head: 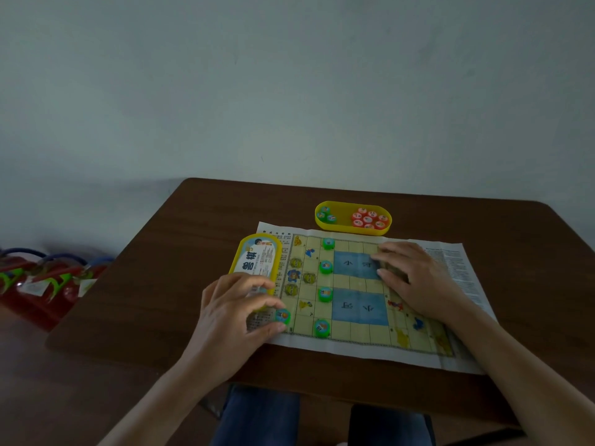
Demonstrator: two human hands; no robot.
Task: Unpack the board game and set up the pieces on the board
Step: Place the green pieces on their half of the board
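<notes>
A paper game board with two blue river patches lies flat on the brown table. Several green pieces stand in a column on it, such as one and one. My left hand pinches another green piece at the board's near left corner. My right hand rests flat on the board's right half, fingers straight. A yellow oval tray behind the board holds three green pieces and several red pieces.
The yellow box lid with a printed label lies at the board's left edge, partly under my left hand. Red fire extinguishers lie on the floor to the left. A bare wall stands behind the table. My legs show under the near edge.
</notes>
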